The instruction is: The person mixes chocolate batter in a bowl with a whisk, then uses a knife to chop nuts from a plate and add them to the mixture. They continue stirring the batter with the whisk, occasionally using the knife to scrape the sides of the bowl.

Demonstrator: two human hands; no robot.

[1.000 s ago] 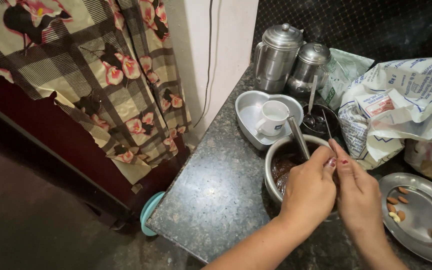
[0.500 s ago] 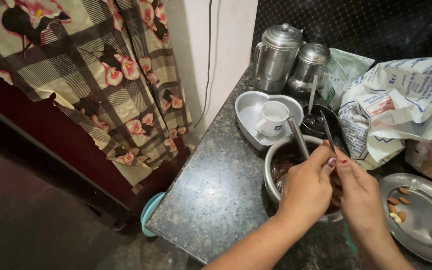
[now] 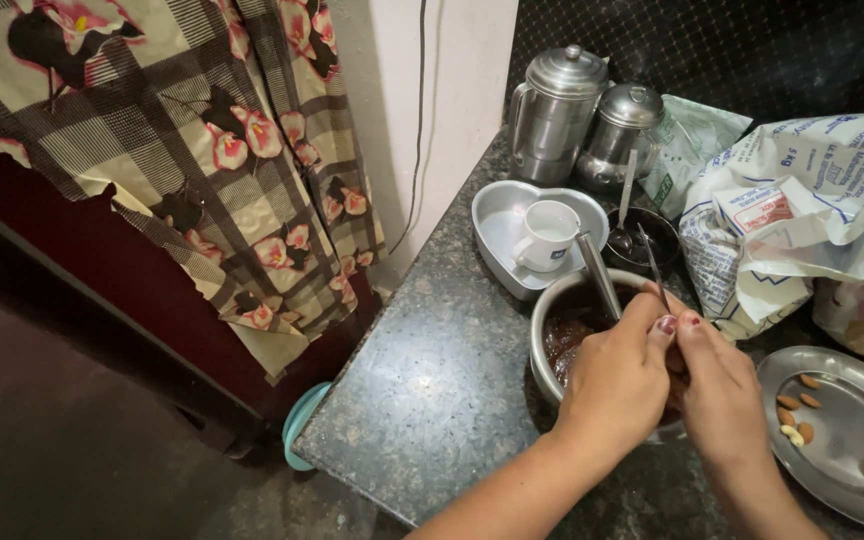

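Observation:
A steel bowl (image 3: 544, 322) of dark brown mixture stands on the speckled stone counter (image 3: 452, 380). Both my hands hover over the bowl with their fingertips meeting. My left hand (image 3: 614, 385) is curled, and a thin metal utensil (image 3: 651, 266) rises from between its fingers. My right hand (image 3: 724, 392) is pinched against the left fingertips; what it holds is hidden. A thicker metal handle (image 3: 597, 272) leans out of the bowl behind my left hand.
A heart-shaped steel tin (image 3: 497, 215) holds a white cup (image 3: 547, 235). Behind it stand two steel jars (image 3: 555, 110), a small dark bowl with a spoon (image 3: 642, 235) and printed bags (image 3: 812, 210). A steel plate with nuts (image 3: 842, 420) lies right. A flowered curtain (image 3: 202, 150) hangs left.
My hands have stayed over the bowl, with the fingertips drawing a little closer together. Nothing else has moved.

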